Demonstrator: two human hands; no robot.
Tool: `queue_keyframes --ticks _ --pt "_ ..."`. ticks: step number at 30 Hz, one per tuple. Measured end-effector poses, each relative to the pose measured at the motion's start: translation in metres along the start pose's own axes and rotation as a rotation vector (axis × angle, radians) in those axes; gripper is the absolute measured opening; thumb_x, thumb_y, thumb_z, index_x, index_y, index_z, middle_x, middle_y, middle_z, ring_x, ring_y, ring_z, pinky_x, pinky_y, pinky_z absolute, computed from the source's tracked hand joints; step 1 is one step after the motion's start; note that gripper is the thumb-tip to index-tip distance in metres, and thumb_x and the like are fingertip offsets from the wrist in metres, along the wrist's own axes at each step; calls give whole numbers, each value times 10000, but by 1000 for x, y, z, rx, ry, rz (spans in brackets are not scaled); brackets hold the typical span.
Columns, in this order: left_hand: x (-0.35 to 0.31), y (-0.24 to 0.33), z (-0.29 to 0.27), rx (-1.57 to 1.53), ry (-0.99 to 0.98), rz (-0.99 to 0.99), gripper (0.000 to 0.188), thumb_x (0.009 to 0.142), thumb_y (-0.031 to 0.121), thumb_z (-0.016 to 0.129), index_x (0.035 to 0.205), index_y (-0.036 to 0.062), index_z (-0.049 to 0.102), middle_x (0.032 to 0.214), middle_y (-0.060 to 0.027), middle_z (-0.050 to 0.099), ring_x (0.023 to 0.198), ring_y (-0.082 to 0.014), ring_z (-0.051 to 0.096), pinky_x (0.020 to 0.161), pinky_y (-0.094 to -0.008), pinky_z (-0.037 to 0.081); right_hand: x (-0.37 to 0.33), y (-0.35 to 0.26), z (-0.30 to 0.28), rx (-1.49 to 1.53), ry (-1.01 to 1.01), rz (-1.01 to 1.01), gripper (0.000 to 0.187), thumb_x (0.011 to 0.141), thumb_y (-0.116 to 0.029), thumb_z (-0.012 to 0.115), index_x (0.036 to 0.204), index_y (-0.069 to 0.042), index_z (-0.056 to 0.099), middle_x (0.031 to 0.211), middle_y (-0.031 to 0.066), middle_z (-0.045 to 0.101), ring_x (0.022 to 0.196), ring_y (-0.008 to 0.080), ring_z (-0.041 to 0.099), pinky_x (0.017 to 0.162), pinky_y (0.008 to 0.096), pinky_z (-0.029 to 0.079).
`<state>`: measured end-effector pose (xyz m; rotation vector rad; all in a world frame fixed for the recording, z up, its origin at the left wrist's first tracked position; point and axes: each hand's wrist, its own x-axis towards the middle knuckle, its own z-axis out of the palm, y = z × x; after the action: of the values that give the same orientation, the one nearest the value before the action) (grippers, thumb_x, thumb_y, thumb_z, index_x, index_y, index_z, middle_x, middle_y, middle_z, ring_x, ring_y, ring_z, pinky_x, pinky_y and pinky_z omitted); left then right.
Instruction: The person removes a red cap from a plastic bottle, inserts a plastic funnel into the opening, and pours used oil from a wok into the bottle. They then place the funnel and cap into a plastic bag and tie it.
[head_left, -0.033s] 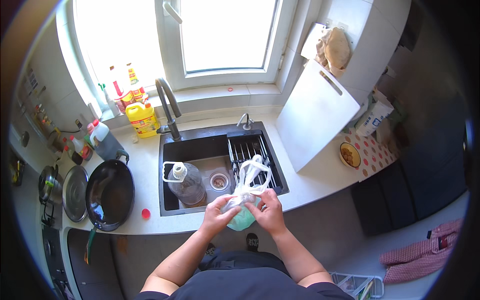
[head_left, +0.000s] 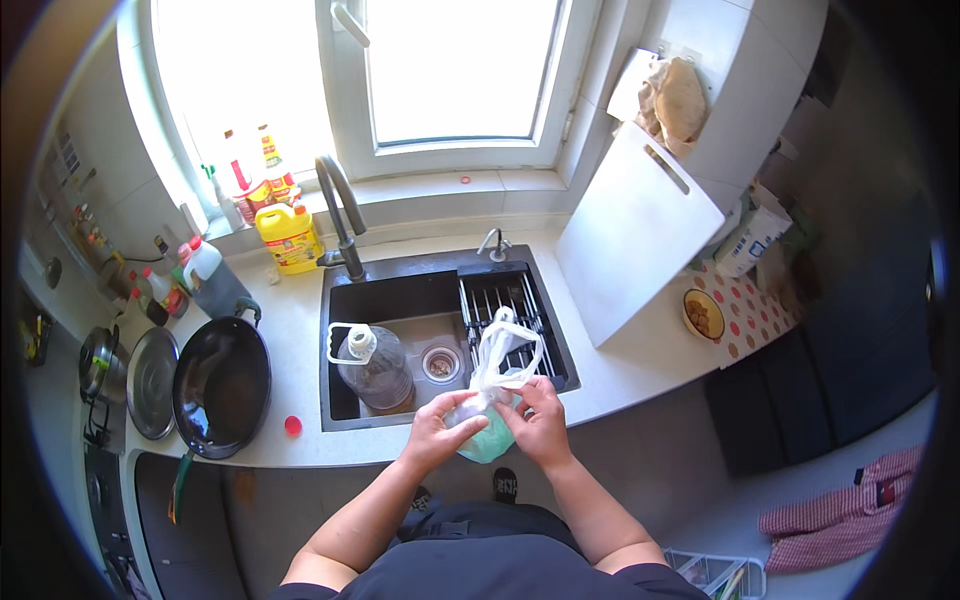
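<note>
My left hand and my right hand pinch the gathered neck of a thin plastic bag in front of the sink's near edge. Its body looks pale green, and its white handles stand up over the drying rack. What the bag holds cannot be made out. Left of the hands, a large clear plastic jug with a white handle stands in the dark sink. Beside it is the round drain.
Left of the sink lie a black wok, a metal lid and a red cap. A yellow oil jug stands behind, near the faucet. Rightward are a white cutting board and a bowl of food.
The hands stay at the bag's neck, and the fingers have shifted only slightly. The bag's handles have changed shape a little. The whole view has moved very slightly.
</note>
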<state>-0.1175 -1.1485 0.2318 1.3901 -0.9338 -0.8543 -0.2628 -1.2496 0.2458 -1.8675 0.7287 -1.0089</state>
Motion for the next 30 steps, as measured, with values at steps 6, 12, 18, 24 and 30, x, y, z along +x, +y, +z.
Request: queue_keyframes --ticks 6,12,18,24,30 --pt "7 -7 -3 -431 181 -282 154 892 129 582 911 -14 635 819 -46 639 740 -99 592 672 -249 475 15 19 -7 -52 -295 -228 173 664 123 562 661 -49 562 1069 114 534 634 163 537 591 282 452" --pt "17 -28 -1 -793 120 -388 141 909 129 560 954 4 605 871 -55 641 750 -122 612 702 -268 497 28 41 -17 86 -303 -364 273 713 86 614 935 -64 664 1264 138 502 641 121 522 600 242 461" --pt "35 -20 3 -605 59 -344 143 910 139 564 929 7 617 879 -39 643 746 -86 593 694 -229 469 45 46 -35 -103 -481 -225 221 792 -80 609 1001 -28 655 996 141 652 878 298 641 759 343 509" --pt "44 -30 0 -549 257 -200 155 932 174 543 931 25 586 819 -16 605 710 -83 542 679 -228 440 43 55 -62 -254 86 -181 75 808 -74 633 833 -12 666 677 110 621 592 234 605 586 308 492" --pt "49 -42 5 -457 242 -179 126 904 98 548 996 22 586 897 -24 609 826 -87 552 755 -236 445 27 85 -98 173 299 308 125 841 -98 642 886 17 629 736 23 610 648 64 553 588 212 460"
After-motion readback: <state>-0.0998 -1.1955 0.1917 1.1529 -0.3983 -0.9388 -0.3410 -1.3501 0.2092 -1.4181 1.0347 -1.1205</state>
